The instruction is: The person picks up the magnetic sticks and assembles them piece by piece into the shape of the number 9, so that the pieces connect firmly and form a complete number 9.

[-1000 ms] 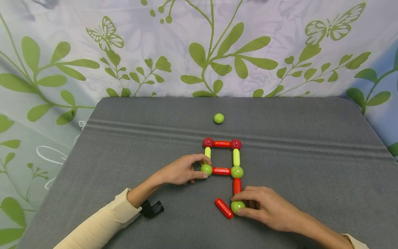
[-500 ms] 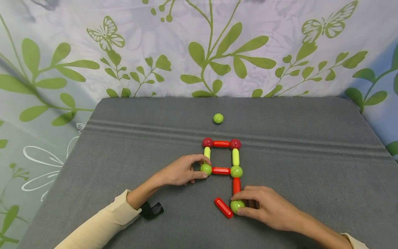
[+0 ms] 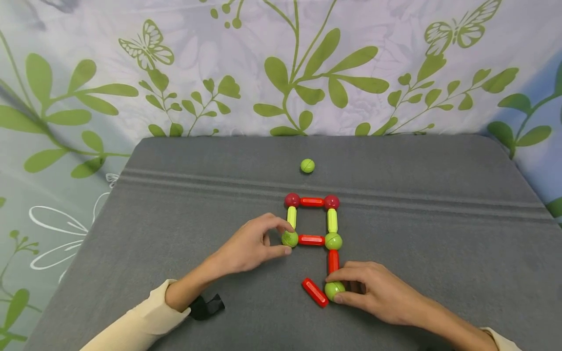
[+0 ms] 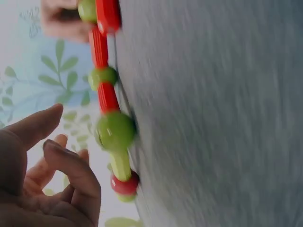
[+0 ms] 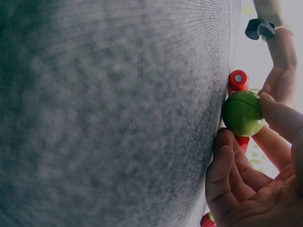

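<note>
A flat square of toy rods and balls lies on the grey table. Two dark red balls [image 3: 292, 200] form its far corners, two green balls its near ones. Red rods [image 3: 311, 240] run across, light green rods [image 3: 332, 221] up the sides. From the near right corner ball [image 3: 333, 241] a red rod [image 3: 333, 261] extends down to another green ball [image 5: 242, 113]. My right hand [image 3: 382, 295] pinches that ball between thumb and fingers. My left hand [image 3: 248, 246] holds nothing; its parted thumb and fingers stand clear of the near left green ball [image 4: 115, 131] in the left wrist view.
One loose red rod [image 3: 314, 292] lies slantwise left of the ball in my right hand. A lone green ball [image 3: 307, 165] sits beyond the square. The grey table [image 3: 417, 195] ends at a leaf-patterned cloth [image 3: 197, 63].
My left hand has let go of the near left green ball and drawn back slightly to the left. The right hand keeps its grip on the lower ball.
</note>
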A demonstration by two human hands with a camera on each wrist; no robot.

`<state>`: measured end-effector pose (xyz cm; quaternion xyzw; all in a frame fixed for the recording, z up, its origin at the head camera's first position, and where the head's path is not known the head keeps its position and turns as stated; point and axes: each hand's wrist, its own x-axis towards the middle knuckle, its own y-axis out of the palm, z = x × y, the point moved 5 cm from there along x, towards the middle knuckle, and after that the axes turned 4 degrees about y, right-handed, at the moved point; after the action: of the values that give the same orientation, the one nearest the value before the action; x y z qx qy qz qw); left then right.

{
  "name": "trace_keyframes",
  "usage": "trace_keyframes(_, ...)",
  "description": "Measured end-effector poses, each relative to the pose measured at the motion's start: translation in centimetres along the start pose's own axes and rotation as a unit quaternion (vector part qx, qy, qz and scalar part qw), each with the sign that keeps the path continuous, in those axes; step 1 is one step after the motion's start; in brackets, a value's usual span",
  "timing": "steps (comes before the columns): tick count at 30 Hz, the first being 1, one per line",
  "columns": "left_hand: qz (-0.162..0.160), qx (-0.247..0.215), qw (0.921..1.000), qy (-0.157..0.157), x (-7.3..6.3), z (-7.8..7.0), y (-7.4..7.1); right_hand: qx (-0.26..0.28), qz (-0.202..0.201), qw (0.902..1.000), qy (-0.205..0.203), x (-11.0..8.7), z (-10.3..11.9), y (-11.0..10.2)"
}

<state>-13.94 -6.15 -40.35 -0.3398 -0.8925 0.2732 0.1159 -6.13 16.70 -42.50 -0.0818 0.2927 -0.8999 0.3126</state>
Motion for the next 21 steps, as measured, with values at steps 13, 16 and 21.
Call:
trace_keyframes(13,0.146,0.059,0.9876,0.005,-1.0,-2.0,6.3,0.013,0.011,0.9998,0.010,0.0,-0.1,-0.1)
trace_keyframes(16,0.144,0.062,0.9876,0.005,-1.0,-1.9,6.5,0.013,0.012,0.9997,0.014,0.1,-0.1,-0.1)
trace_keyframes(21,0.146,0.050,0.9880,0.000,-0.8,-1.5,6.4,0.009,0.010,0.9998,0.015,0.1,0.0,-0.2)
